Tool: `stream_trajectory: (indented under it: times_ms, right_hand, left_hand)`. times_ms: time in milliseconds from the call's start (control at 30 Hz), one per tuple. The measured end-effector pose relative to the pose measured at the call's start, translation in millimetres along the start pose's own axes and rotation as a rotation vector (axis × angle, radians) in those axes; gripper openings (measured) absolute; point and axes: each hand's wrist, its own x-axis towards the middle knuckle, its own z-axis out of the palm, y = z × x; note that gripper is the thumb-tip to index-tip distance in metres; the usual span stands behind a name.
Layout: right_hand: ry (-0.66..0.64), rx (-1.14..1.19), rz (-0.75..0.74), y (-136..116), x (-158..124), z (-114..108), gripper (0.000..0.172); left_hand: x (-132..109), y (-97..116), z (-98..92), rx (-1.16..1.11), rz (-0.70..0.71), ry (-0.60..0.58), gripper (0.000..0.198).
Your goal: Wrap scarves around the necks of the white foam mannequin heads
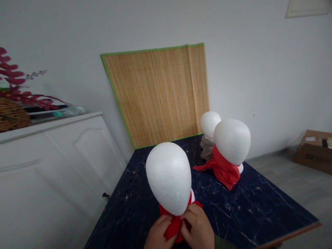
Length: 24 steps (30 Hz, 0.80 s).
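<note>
A white foam mannequin head [169, 176] stands at the near edge of the dark marbled table [249, 211]. A red scarf [174, 225] is wrapped around its neck. My left hand [157, 233] and my right hand [197, 226] both pinch the red scarf just below the head, fingers closed on the cloth. Farther back stands a second foam head [232, 141] with a red scarf [223, 169] tied around its neck. Behind it a third foam head [209, 123] wears a beige scarf [206, 148].
A bamboo mat with green edging [158, 93] leans on the wall behind the table. A white cabinet [52, 169] stands to the left, with a wicker basket [11, 116] and red foliage [15, 83] on top. A cardboard box [315, 150] sits on the floor, right.
</note>
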Motion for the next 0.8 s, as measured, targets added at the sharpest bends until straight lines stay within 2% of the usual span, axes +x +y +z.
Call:
stream_trajectory:
  times_ms: [100, 167, 233, 300, 367, 400, 467, 567, 667, 733, 800]
  right_hand:
    - [-0.021, 0.064, 0.109, 6.2, 6.5, -7.5, 0.024]
    - [-0.028, 0.087, 0.166, 12.0, 11.2, -14.6, 0.02]
    - [-0.016, 0.108, 0.209, 17.9, 16.1, -23.5, 0.018]
    - [0.006, 0.125, 0.233, 23.7, 20.6, -32.8, 0.017]
    - [0.025, 0.122, 0.245, 29.6, 24.1, -39.6, 0.016]
    - [0.028, 0.114, 0.254, 32.6, 25.2, -41.1, 0.016]
    - [0.024, 0.114, 0.269, 38.2, 25.8, -39.6, 0.015]
    - [0.003, 0.2, 0.268, 42.5, 23.6, -27.9, 0.017]
    - [-0.04, 0.316, 0.285, 39.4, 20.3, -16.7, 0.018]
    - [-0.03, 0.348, 0.297, 35.4, 18.5, -17.8, 0.017]
    - [0.022, 0.341, 0.292, 33.4, 15.9, -29.3, 0.016]
  left_hand:
    - [-2.1, -6.7, -3.7, -0.367, -0.222, 0.173, 0.024]
    - [-2.2, -14.1, -2.8, -0.723, -0.421, 0.375, 0.035]
    - [-0.5, -19.9, -2.2, -1.076, -0.565, 0.574, 0.037]
    - [2.5, -23.2, -4.4, -1.322, -0.649, 0.728, 0.025]
    - [5.9, -25.5, -9.2, -1.433, -0.718, 0.848, 0.009]
    - [7.3, -26.5, -11.7, -1.452, -0.737, 0.89, 0.009]
    - [9.4, -27.4, -14.7, -1.426, -0.737, 0.893, 0.011]
    - [11.5, -22.3, -10.9, -1.319, -0.64, 0.71, 0.02]
    - [14.1, -7.7, 1.6, -1.238, -0.6, 0.591, 0.041]
    - [15.7, 3.7, 13.6, -1.198, -0.607, 0.563, 0.043]
    - [15.4, 13.0, 28.9, -1.121, -0.599, 0.487, 0.041]
